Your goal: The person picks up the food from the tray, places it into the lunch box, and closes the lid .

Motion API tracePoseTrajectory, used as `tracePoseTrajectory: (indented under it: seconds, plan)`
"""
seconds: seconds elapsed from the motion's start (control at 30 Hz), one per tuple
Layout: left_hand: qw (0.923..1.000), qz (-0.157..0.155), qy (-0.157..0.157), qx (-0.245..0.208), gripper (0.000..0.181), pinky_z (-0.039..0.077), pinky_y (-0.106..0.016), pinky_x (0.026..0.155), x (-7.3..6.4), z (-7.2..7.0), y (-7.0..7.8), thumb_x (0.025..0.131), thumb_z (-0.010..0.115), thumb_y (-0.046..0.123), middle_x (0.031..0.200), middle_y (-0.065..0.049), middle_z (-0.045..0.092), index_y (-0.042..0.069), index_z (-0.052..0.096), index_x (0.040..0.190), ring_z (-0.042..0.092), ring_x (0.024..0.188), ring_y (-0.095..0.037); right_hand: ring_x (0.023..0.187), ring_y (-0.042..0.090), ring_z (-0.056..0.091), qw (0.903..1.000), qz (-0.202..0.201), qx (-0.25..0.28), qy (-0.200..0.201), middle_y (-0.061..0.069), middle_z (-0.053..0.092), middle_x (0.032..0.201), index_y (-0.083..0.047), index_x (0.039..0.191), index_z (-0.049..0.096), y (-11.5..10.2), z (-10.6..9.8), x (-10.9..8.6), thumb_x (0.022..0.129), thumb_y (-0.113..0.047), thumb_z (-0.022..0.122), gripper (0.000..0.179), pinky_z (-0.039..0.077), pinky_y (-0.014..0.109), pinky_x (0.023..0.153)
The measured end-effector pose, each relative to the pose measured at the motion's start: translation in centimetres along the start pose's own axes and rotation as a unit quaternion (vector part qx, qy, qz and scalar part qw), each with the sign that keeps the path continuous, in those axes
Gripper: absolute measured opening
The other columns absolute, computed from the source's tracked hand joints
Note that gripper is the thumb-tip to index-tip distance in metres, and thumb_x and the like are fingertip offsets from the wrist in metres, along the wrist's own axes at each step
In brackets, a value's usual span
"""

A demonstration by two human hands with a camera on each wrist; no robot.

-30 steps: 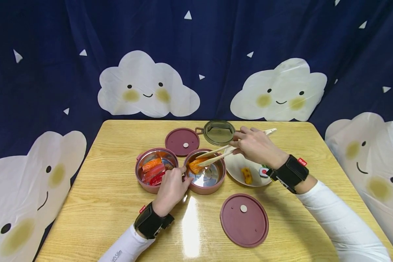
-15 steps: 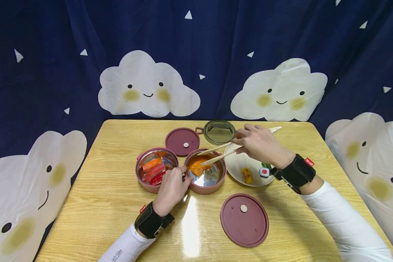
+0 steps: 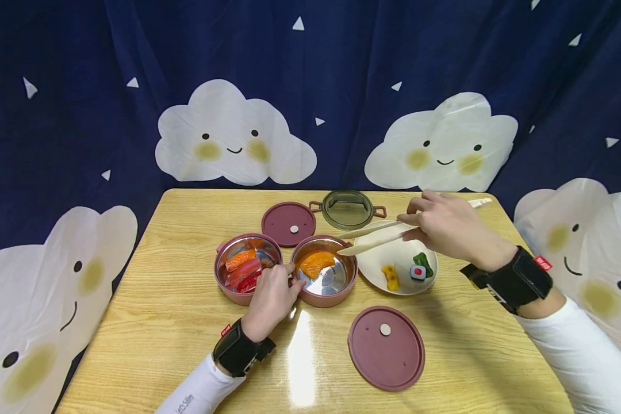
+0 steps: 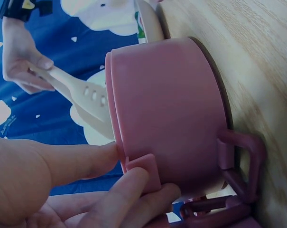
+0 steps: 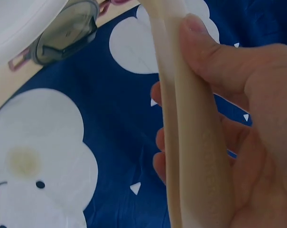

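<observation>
My left hand [image 3: 271, 302] holds the right-hand pink pot [image 3: 325, 300] at its left side. The left wrist view shows its thumb at the rim and its fingers at a small pink tab [image 4: 148, 172]. In that pot lies an orange salmon-like toy piece [image 3: 318, 264]. With my right hand [image 3: 445, 227] I grip cream tongs [image 3: 375, 237], thumb on one arm and fingers round the other. Their tips, apart and with nothing between them, hover over the pot's right rim. Beneath the tongs stands a cream plate [image 3: 372, 270] bearing a yellow piece [image 3: 390, 277], a sushi roll [image 3: 417, 272] and a green piece [image 3: 426, 262].
Left of this pot stands a second pink pot [image 3: 238, 296] with several red and orange toy pieces [image 3: 243, 269]. One maroon lid [image 3: 284, 221] lies behind the pots, another [image 3: 388, 356] in front of the plate. A see-through brownish lid [image 3: 347, 208] with two handles is at the back.
The tongs have let go of the orange salmon piece, which now lies in the right pot. My right hand has moved right and back with the tongs; the left hand stays put.
</observation>
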State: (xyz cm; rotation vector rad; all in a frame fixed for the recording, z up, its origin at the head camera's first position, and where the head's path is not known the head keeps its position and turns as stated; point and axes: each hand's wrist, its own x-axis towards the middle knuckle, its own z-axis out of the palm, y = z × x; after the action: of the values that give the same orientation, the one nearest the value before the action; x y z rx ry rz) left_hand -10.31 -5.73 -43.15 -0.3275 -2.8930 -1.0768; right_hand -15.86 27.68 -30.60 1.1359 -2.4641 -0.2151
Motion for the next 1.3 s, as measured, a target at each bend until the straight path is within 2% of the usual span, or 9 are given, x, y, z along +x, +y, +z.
tracePoseTrajectory:
  seconds: [0.23, 0.5, 0.7, 0.93, 1.3]
  plan:
    - [1.0, 0.002, 0.002, -0.001, 0.035, 0.026, -0.021, 0.051, 0.1, -0.1, -0.1, 0.091, 0.082, 0.013, 0.067, -0.002, 0.056, -0.007, 0.075, 0.119, 0.047, 0.056, -0.011, 0.073, 0.022, 0.057, 0.9999, 0.009, 0.005, -0.003, 0.002, 0.065, 0.077, -0.015, 0.09, 0.08, 0.8, -1.4, -1.8, 0.076, -0.021, 0.092, 0.019, 0.049, 0.038, 0.062]
    - [1.0, 0.003, 0.0, -0.002, 0.034, 0.024, -0.021, 0.05, -0.1, 0.0, -0.1, 0.092, 0.082, 0.013, 0.065, -0.001, 0.053, -0.007, 0.075, 0.119, 0.044, 0.053, -0.01, 0.065, 0.013, 0.05, 0.9967, 0.058, -0.012, -0.055, -0.004, 0.058, 0.069, -0.022, 0.085, 0.08, 0.7, -2.7, -3.5, 0.076, -0.027, 0.093, 0.017, 0.041, 0.031, 0.051]
    - [1.0, -0.001, -0.001, 0.001, 0.034, 0.025, -0.021, 0.051, 0.0, 0.0, -0.1, 0.092, 0.082, 0.014, 0.067, -0.002, 0.054, -0.006, 0.075, 0.119, 0.046, 0.056, -0.011, 0.062, 0.011, 0.044, 0.9897, 0.093, -0.004, -0.108, -0.007, 0.054, 0.066, -0.026, 0.081, 0.079, 0.4, -3.2, -4.7, 0.078, -0.029, 0.093, 0.015, 0.035, 0.028, 0.048]
    - [1.0, -0.002, -0.002, 0.0, 0.034, 0.026, -0.021, 0.051, 0.0, 0.0, 0.0, 0.092, 0.082, 0.013, 0.068, -0.002, 0.055, -0.006, 0.075, 0.119, 0.047, 0.057, -0.012, 0.059, 0.011, 0.043, 0.976, 0.137, 0.006, -0.169, -0.007, 0.053, 0.065, -0.028, 0.075, 0.075, 0.2, -3.4, -5.9, 0.081, -0.028, 0.091, 0.017, 0.033, 0.029, 0.045]
    - [1.0, -0.001, -0.001, 0.001, 0.034, 0.026, -0.021, 0.051, 0.0, 0.0, 0.0, 0.092, 0.082, 0.013, 0.068, -0.002, 0.055, -0.007, 0.075, 0.118, 0.047, 0.057, -0.012, 0.059, 0.01, 0.043, 0.9638, 0.159, 0.033, -0.211, -0.009, 0.055, 0.065, -0.032, 0.068, 0.069, 0.0, -3.0, -6.9, 0.082, -0.029, 0.089, 0.025, 0.034, 0.03, 0.046]
